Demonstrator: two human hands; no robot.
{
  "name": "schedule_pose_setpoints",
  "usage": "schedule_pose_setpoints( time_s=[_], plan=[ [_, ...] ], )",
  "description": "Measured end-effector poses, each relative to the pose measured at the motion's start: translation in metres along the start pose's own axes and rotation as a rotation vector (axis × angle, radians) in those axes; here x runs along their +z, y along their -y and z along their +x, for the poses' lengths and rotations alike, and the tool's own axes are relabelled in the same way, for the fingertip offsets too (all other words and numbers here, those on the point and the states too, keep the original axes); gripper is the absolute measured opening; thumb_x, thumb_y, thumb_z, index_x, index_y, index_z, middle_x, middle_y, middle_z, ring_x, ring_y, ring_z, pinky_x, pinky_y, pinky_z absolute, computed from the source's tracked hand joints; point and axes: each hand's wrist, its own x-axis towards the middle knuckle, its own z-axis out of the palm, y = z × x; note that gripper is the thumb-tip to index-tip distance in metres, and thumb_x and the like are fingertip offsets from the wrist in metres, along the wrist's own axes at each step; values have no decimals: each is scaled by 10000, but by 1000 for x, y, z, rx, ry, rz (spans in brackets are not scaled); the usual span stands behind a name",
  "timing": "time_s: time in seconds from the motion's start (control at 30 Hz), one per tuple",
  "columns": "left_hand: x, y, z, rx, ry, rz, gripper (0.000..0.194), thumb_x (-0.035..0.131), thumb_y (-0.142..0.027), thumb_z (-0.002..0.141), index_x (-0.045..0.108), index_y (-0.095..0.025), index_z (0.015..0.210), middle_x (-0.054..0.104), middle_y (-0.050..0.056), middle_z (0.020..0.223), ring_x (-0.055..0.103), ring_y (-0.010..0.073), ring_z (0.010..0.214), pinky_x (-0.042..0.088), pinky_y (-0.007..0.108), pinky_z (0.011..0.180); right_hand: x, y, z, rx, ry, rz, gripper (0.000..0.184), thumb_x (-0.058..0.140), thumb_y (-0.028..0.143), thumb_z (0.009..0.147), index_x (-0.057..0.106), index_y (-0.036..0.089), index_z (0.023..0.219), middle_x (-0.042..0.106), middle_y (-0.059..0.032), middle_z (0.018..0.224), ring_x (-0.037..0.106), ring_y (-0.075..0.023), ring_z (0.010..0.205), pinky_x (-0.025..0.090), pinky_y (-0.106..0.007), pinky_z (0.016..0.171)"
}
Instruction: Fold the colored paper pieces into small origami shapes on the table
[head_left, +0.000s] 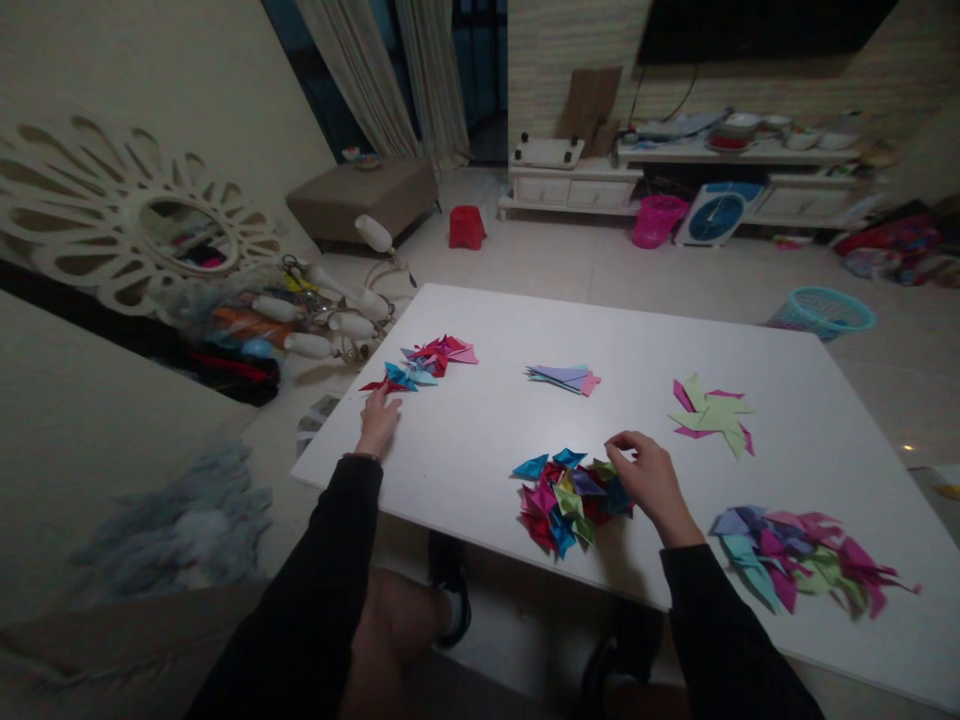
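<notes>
My left hand (379, 422) is at the near left of the white table (465, 450), its fingers stretched forward. Its fingertips touch a red folded paper piece (390, 386) at the near end of a pile of folded paper (442, 352) in red, pink and blue. My right hand (651, 480) hovers at the right side of a bigger pile of folded papers (559, 505) in blue, red, green and purple. Its thumb and forefinger are pinched together; anything between them is too small to make out. The hand hides part of that pile.
Flat folded papers (562, 379) lie mid-table. A green and pink pinwheel-shaped paper (712, 412) rests to the right, with another colourful paper pile (810, 555) nearer me. Beyond the table's edge are a blue basket (832, 312), a red stool (466, 228) and a lamp with white shades (352, 324).
</notes>
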Motion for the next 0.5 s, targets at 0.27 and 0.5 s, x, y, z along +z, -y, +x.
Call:
schedule_pose_setpoints(
  time_s=[0.27,0.5],
  plan=[
    [0,2,3,-16,58,58,615,445,-416,919,442,-140,1468,332,158,1609,259,337,1489,159,515,1217,1,-2,0,-22,-8,-24,239,513,361,835,679,201,775,708,-68,854,611,-228,826,459,-362,784],
    [-2,-13,-3,-30,44,82,616,477,-371,892,458,-90,1441,346,197,1586,291,358,1463,194,522,1199,0,1,0,-26,-19,-7,231,511,350,838,677,201,778,708,-70,860,613,-228,833,461,-360,780]
  ],
)
